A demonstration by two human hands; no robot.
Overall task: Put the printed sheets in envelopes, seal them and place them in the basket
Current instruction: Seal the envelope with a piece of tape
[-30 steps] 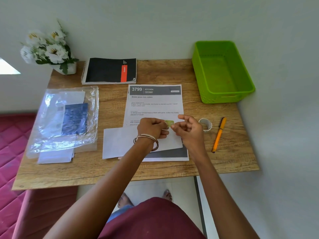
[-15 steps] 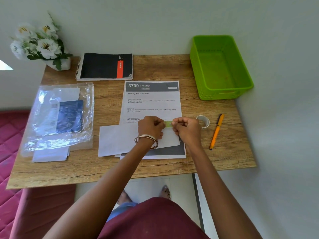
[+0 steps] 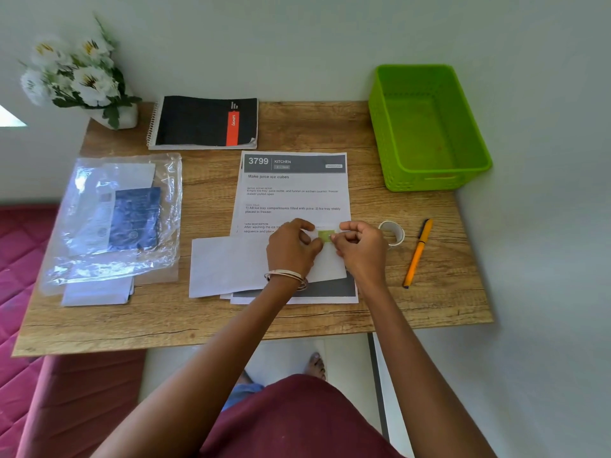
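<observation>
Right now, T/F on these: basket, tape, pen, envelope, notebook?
1. The basket holds a sealed envelope. False: it is empty.
2. Both hands, left and right, pinch a strip of tape over the envelope. True.
3. The pen lies left of the tape roll. False: it lies right of it.
4. The envelope lies on the printed sheet. True.
5. The notebook is open. False: it is closed.

One head-worn wide-angle view looks steeply down and forward, close over the desk (image 3: 297,325), toward the wall.
</observation>
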